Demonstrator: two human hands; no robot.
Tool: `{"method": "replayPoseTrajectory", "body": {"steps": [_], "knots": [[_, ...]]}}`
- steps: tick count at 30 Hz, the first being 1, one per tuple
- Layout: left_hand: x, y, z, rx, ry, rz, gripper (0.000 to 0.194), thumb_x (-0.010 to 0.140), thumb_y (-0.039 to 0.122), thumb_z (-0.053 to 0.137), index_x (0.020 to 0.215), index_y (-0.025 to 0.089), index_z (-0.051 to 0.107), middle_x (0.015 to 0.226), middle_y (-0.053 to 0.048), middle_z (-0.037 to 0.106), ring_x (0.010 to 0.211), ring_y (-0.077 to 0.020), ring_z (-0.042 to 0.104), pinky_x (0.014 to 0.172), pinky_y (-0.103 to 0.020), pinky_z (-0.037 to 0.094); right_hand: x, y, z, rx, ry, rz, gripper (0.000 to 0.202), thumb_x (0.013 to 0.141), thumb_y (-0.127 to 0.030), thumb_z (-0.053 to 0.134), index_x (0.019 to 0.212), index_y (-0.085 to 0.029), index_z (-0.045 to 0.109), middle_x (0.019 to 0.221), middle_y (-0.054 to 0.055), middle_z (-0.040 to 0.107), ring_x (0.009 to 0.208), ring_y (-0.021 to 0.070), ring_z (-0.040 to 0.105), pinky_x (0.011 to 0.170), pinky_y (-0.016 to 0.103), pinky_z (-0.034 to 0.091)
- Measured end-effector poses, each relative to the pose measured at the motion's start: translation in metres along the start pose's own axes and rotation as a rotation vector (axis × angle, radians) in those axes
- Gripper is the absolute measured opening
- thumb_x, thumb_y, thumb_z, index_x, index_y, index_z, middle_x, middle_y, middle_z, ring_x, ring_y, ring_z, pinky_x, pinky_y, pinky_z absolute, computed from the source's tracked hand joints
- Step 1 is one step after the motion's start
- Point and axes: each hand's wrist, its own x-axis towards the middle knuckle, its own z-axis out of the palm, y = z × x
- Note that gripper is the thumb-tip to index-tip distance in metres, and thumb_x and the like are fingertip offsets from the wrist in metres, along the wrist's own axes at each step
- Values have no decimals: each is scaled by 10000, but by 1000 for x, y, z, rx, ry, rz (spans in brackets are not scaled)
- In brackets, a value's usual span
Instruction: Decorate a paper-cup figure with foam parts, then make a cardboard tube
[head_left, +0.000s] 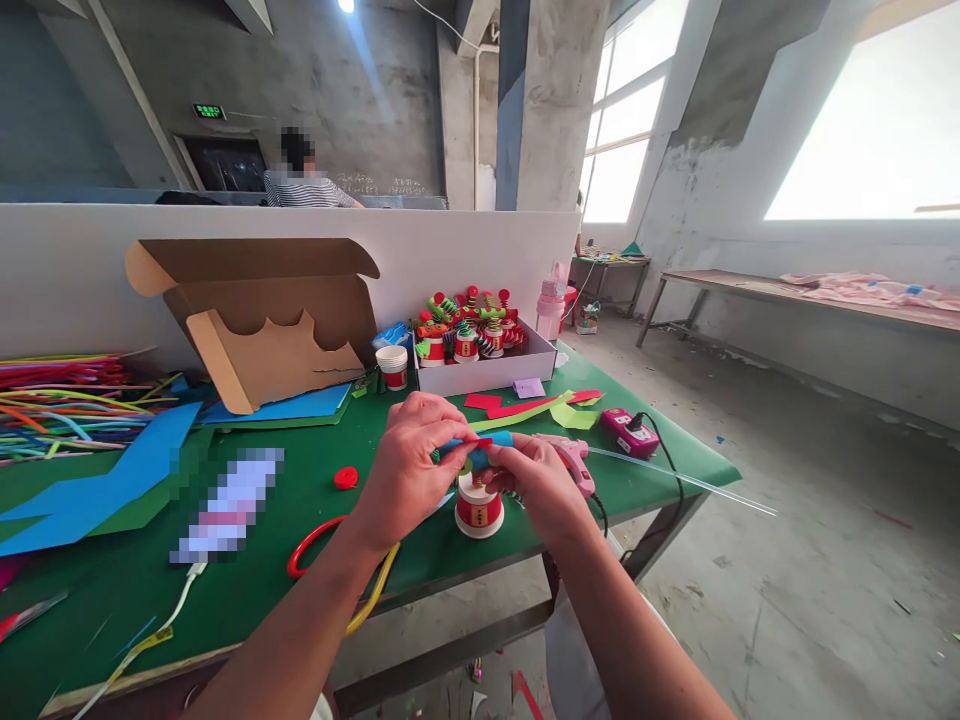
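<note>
Near the table's front edge, both hands meet above an upturned red and white paper cup (479, 508). A blue rolled tube (501, 440) with a small red strip (484, 443) on it lies crosswise over the cup. My left hand (417, 465) pinches the tube's left end and the strip with closed fingers. My right hand (536, 480) grips the right part of the tube from below, thumb near the strip. Green bits show between the fingers and the cup. Just behind my right hand rests a pink glue gun (574, 462), partly hidden.
Red-and-yellow-handled scissors (306, 548) and a red roll (346, 478) lie left. Behind are a white box (487, 374) of finished cup figures, stacked cups (391, 368) and a brown carton (277, 350). Paper strips and a magenta power socket (628, 433) are right. A person (304, 180) is beyond the partition.
</note>
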Motion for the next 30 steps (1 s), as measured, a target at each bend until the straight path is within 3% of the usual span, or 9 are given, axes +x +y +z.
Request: {"method": "replayPoseTrajectory", "body": {"steps": [16, 22, 30], "knots": [[-2, -1, 3, 95, 15, 90, 105, 814, 107, 650, 790, 205, 678, 846, -22, 708, 910, -208, 597, 835, -383, 438, 2, 4, -1, -8, 26, -32, 281, 639, -412, 761, 677, -139, 704, 578, 7, 631, 551, 103, 520, 586, 246, 414], [-2, 0, 5, 100, 39, 53, 91, 814, 119, 658, 766, 194, 679, 824, -19, 704, 881, -200, 591, 790, -364, 437, 0, 2, -1, -75, 37, -76, 338, 652, -475, 757, 669, -143, 698, 595, 20, 640, 575, 120, 527, 608, 265, 420], [-3, 3, 7, 77, 45, -38, 86, 793, 125, 683, 746, 196, 673, 785, -4, 697, 850, -186, 591, 773, -340, 430, 0, 2, 3, -81, 32, -105, 286, 641, -423, 758, 641, -148, 678, 587, 5, 612, 575, 111, 484, 583, 255, 380]]}}
